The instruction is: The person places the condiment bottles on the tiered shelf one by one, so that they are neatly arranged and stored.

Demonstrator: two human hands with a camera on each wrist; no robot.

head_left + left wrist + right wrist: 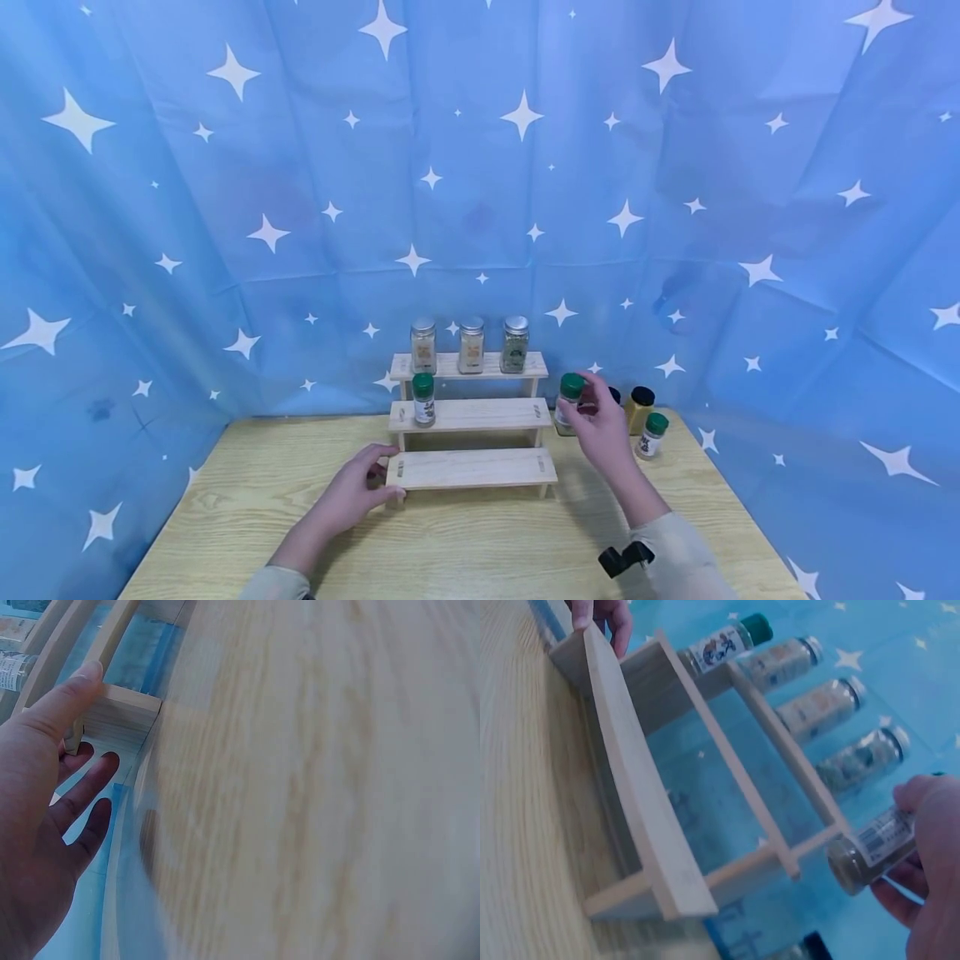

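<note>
- My right hand [606, 429] pinches a green-capped jar [874, 849] between thumb and fingers, just off the right end of a three-step wooden rack [471, 468].
- The jar stands nearly upright in the head view, level with the middle step; the right-wrist view shows its clear base and a printed label.
- My left hand [352, 496] grips the rack at the left end of its lowest step, thumb toward the front edge, the other fingers bent behind it.
- The two hands work well apart, with the rack between them.
- Along the top step, three silver-capped jars [471, 346] stand upright in a row; the rightmost shows dark green contents.
- A second green-capped jar [423, 400] stands upright near the left end of the middle step.
- On the wooden table [480, 546], right of my right hand, a yellow jar [639, 410] with a black cap stands beside a third green-capped jar [652, 437].
- Another black cap [615, 395] shows just past my hand, which hides most of what is beneath it.
- A black device [626, 558] sits at my pale right sleeve [682, 550].
- Behind the table hangs a blue curtain [465, 200] printed with white stars.
</note>
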